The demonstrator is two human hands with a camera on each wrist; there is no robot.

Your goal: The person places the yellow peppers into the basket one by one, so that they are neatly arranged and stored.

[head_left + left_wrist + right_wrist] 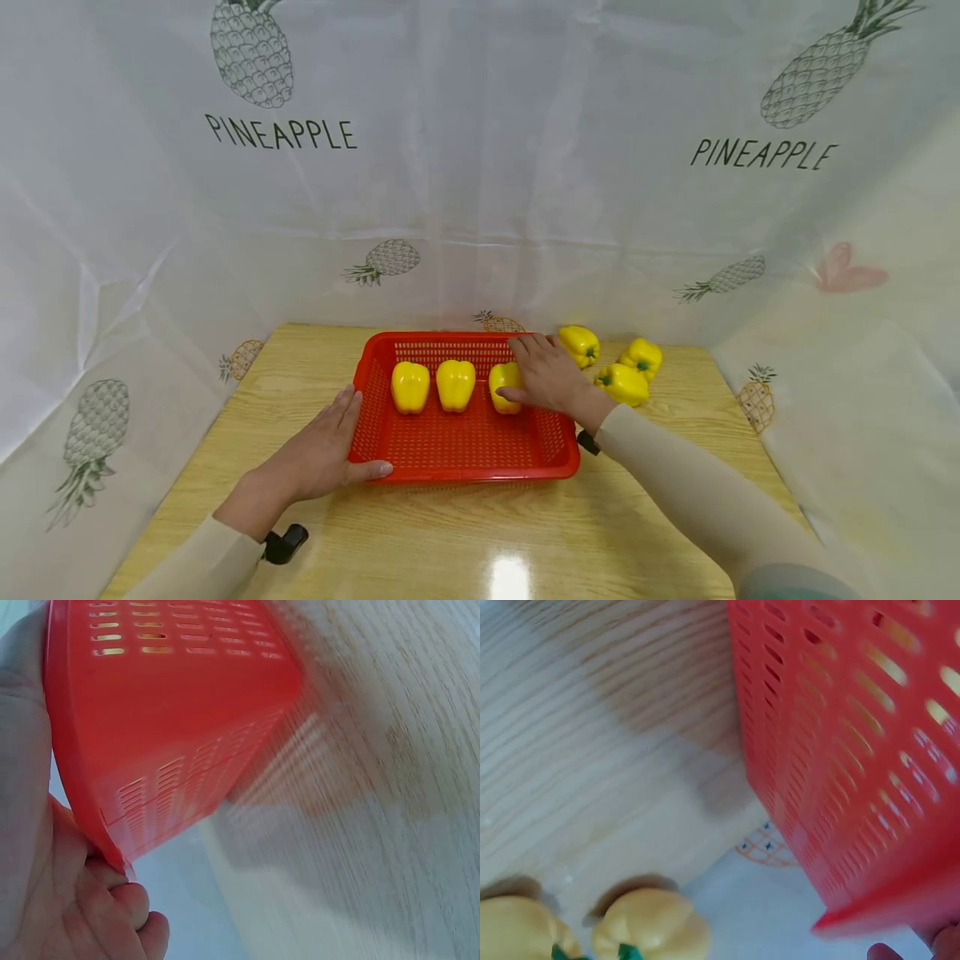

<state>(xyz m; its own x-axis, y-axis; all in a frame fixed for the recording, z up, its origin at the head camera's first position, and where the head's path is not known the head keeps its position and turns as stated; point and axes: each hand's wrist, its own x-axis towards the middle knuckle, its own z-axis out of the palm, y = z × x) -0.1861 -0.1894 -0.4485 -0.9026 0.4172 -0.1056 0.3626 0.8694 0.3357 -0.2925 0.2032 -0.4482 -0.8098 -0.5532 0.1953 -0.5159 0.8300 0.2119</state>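
A red plastic basket with slotted walls sits on the wooden table. Inside, a yellow bell pepper and a second yellow bell pepper stand side by side. My right hand reaches over the right wall and holds a third yellow bell pepper, thumb in front; part of that pepper is hidden by the hand. At the front left corner my left hand grips the basket, its thumb over the front rim. In the left wrist view the fingers bend at the rim.
Right of the basket lie a yellow bell pepper at the back, another pepper and a nearer pepper. A white curtain printed with pineapples surrounds the table at the back and sides.
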